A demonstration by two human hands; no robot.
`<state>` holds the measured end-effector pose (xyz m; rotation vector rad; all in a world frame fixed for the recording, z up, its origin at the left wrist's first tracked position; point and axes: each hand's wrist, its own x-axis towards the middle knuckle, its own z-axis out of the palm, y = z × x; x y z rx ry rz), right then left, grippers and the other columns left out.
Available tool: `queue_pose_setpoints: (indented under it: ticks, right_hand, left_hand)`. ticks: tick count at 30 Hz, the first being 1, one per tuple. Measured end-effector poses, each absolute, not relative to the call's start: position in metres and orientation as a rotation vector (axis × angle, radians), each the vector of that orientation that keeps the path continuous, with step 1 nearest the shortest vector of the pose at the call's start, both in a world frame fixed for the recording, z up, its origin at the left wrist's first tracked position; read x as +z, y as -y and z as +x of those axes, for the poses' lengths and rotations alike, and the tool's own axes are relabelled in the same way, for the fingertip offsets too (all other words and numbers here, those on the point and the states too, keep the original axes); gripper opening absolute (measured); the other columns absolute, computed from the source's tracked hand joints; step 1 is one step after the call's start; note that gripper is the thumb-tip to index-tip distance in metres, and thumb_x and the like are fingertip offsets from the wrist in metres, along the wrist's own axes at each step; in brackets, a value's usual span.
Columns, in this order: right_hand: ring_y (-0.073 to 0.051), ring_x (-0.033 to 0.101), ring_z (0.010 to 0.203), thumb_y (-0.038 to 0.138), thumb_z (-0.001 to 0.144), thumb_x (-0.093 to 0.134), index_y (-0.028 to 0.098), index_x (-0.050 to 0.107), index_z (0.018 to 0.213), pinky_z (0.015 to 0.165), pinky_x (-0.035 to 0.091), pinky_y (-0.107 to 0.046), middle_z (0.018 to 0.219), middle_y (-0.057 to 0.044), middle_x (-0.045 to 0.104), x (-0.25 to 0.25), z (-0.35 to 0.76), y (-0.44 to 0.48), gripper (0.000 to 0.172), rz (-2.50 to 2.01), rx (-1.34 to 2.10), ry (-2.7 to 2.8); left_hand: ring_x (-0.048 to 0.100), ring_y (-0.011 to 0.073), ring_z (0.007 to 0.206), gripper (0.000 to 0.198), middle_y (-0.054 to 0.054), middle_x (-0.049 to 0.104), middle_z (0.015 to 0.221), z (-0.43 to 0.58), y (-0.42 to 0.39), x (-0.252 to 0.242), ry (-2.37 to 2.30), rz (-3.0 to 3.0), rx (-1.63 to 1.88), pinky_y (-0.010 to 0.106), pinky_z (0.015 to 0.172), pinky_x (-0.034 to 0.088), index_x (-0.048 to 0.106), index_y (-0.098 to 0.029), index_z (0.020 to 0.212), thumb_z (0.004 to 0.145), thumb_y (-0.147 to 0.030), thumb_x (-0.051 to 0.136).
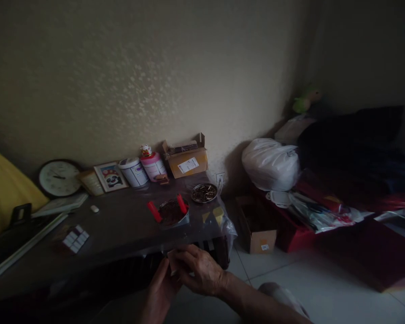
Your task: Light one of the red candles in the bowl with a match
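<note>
Both my hands meet low in the view, just in front of the dark table (121, 225). My right hand (197, 272) has its fingers curled round a small pale object that I cannot make out in the dim light. My left hand (160, 288) comes up from below, fingers together against the same object. Just beyond them on the table stands a metal bowl (172, 212) of dark contents with two red handles sticking out. A second metal dish (204, 192) with small brownish pieces sits further back.
Along the wall stand a round clock (59, 178), a panda picture (110, 176), two tubs (133, 172) and an open cardboard box (186, 159). A Rubik's cube (74, 238) lies at the left. A floor box (258, 227), white bag (270, 163) and piled things fill the right.
</note>
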<state>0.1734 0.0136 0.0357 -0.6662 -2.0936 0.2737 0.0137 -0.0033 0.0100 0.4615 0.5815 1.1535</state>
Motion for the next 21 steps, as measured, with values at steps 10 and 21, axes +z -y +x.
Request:
queue_pose_setpoints:
  ticks: [10, 21]
  right_hand:
    - [-0.018, 0.056, 0.090, 0.017, 0.081, 0.051, 0.016, 0.056, 0.099, 0.083, 0.049, -0.029, 0.099, -0.008, 0.060, 0.030, 0.169, -0.019, 0.019, -0.714, 0.180, 2.134]
    - [-0.015, 0.055, 0.094, 0.033, 0.090, 0.049, 0.019, 0.058, 0.109, 0.085, 0.046, -0.024, 0.101, -0.005, 0.059, 0.032, 0.177, -0.025, 0.025, -0.761, 0.237, 2.270]
  left_hand:
    - [0.052, 0.0244, 0.119, 0.028, 0.007, 0.065, 0.118, 0.019, 0.004, 0.013, -0.562, 0.552, 1.142, 0.041, 0.103, 0.039, 0.066, -0.022, 0.110, 0.089, -0.031, 0.050]
    - [0.063, 0.0193, 0.098, 0.025, 0.005, 0.070, 0.105, 0.019, 0.010, 0.026, -0.728, 0.390, 1.184, 0.034, 0.083, 0.051, 0.066, -0.021, 0.102, 0.088, -0.017, 0.047]
